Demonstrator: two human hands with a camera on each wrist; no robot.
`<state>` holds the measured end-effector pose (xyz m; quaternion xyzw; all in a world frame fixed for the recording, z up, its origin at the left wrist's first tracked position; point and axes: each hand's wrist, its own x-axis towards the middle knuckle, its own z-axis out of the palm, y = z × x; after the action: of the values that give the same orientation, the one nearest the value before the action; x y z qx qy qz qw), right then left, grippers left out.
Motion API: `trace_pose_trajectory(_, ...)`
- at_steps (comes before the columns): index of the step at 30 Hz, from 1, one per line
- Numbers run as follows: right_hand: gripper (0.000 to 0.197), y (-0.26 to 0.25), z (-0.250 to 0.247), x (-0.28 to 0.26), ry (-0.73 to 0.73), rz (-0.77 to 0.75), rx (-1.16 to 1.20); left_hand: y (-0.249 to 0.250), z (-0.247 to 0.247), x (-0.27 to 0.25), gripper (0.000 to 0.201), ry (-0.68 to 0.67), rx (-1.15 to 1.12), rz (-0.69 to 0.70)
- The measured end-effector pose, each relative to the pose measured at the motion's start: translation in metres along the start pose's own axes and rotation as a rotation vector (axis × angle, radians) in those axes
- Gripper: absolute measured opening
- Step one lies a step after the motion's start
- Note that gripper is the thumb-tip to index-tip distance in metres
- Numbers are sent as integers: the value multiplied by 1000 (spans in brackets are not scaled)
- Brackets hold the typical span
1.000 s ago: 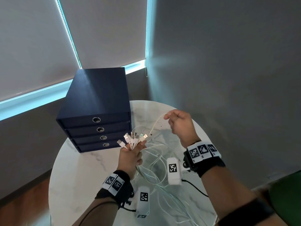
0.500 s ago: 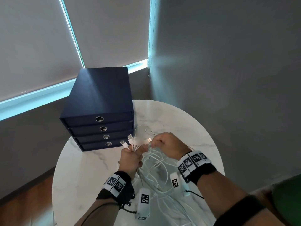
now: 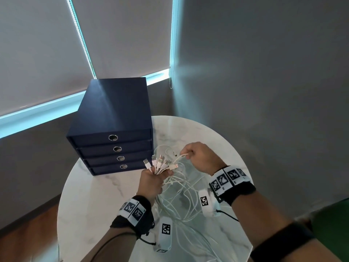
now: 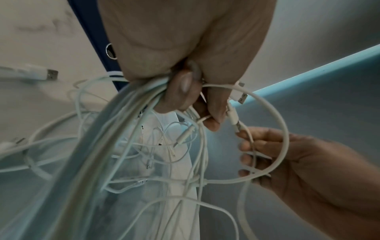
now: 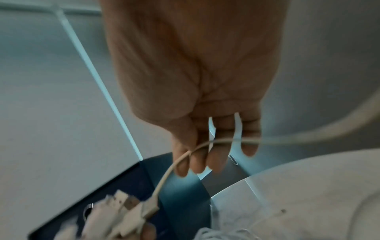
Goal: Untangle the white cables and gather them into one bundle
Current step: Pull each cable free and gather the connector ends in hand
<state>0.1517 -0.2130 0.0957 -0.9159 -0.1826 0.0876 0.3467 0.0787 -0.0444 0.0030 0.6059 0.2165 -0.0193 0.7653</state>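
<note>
Several white cables (image 3: 181,193) hang tangled over the round marble table (image 3: 90,205). My left hand (image 3: 151,181) grips a bunch of them near their USB plugs (image 3: 159,163), which fan out upward; in the left wrist view the strands (image 4: 115,138) stream down from that hand (image 4: 185,91). My right hand (image 3: 198,157) holds one white cable (image 3: 179,156) just right of the plugs. The right wrist view shows this cable (image 5: 179,162) running under the curled fingers (image 5: 213,155) toward the plugs (image 5: 123,211). In the left wrist view the right hand (image 4: 277,159) holds a wide loop (image 4: 281,146).
A dark blue drawer box (image 3: 113,133) with ring pulls stands at the table's back left, close to the plugs. Grey wall rises on the right, roller blinds behind. White tagged sensor units (image 3: 166,233) hang from both wrists above the table.
My right hand has moved up and to the right, away from the left hand, drawing one cable out from the plugs. The left hand stayed put, holding the bunch.
</note>
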Motion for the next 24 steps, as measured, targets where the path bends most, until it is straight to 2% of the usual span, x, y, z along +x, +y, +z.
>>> trace_pose_trajectory(4, 16, 2, 16, -7, -237, -35, -10, -1, 3, -2, 9, 29, 36, 24)
trace_pose_trajectory(8, 9, 9, 27, -5, -186, 11, 215, -1, 1, -6, 11, -35, -21, -3)
trace_pose_trajectory(13, 22, 8, 29, -9, -187, 114, 579, -9, -3, -8, 24, -55, -83, -92)
trace_pose_trajectory(16, 28, 6, 14, -3, 11, 144, 678, -10, -10, -9, 22, -24, -141, -127)
trace_pose_trajectory(21, 32, 48, -49, 19, 609, 221, 574, -7, -29, -7, 12, 144, -345, -113)
trace_pose_trajectory(24, 20, 89, -108, 22, 916, 315, 581, 1, -44, -3, 18, 264, -500, -42)
